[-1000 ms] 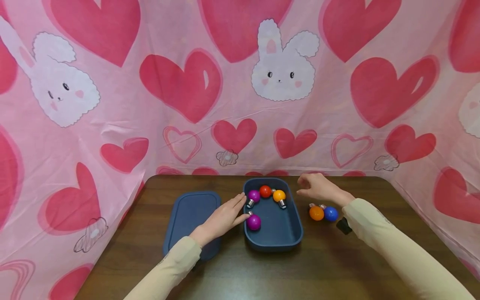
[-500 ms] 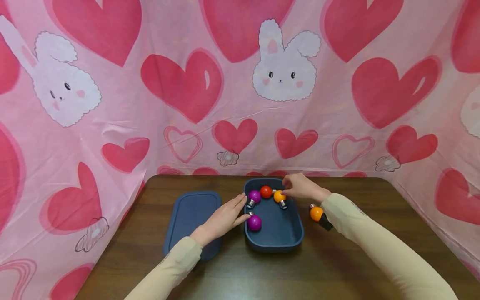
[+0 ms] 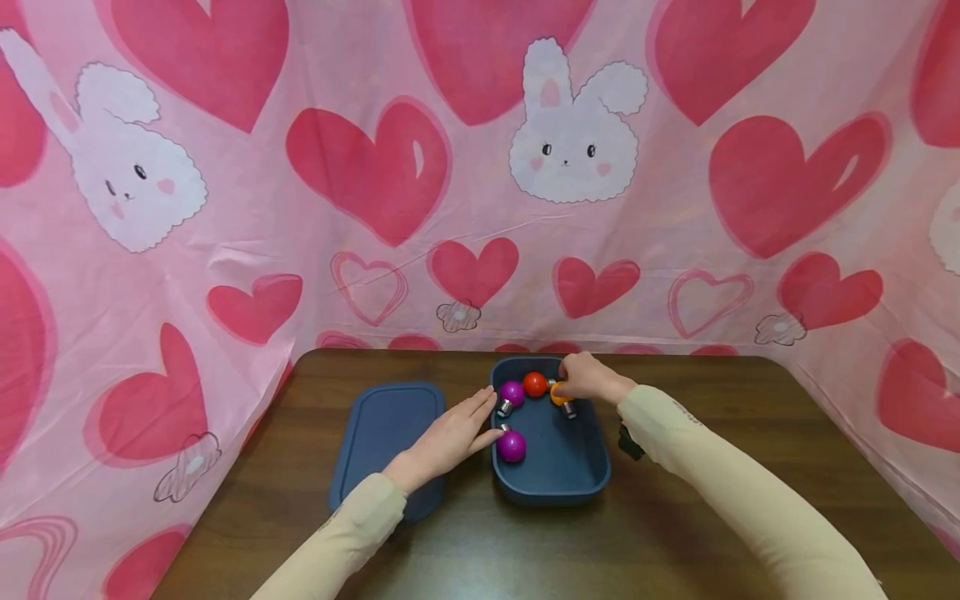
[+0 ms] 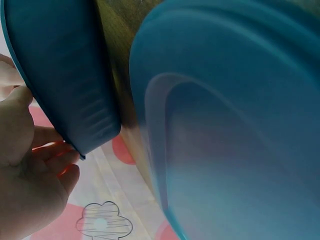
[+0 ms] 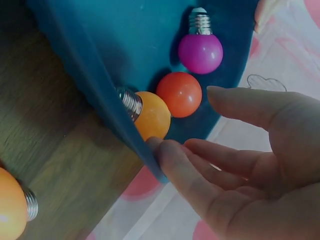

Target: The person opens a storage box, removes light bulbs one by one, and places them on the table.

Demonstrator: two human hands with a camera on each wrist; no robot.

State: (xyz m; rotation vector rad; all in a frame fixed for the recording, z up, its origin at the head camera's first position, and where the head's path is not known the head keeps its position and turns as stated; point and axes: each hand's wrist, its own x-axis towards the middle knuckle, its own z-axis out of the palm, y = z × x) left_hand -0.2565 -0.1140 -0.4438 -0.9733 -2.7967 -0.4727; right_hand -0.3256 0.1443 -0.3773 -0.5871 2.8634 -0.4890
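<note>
A dark blue box (image 3: 551, 498) holds a red light bulb (image 3: 535, 384), a yellow light bulb (image 5: 153, 116) and two purple light bulbs (image 3: 512, 447). My left hand (image 3: 448, 435) rests on the box's left rim with its fingers straight. My right hand (image 3: 591, 377) reaches over the far right corner. In the right wrist view, its index fingertip is at the rim beside the yellow bulb. The thumb (image 5: 240, 104) stays well apart, near the red bulb. In the head view this hand covers part of the yellow bulb.
Left of the box lies its flat blue lid (image 3: 390, 429) on the wooden table (image 3: 510, 550). An orange bulb (image 5: 11, 205) lies on the table right of the box, hidden by my arm in the head view. A pink patterned cloth (image 3: 480, 200) hangs behind.
My right hand has moved left from beside the box to the yellow bulb at its far right corner. My sleeve now covers the orange and blue bulbs. The left hand stays on the rim.
</note>
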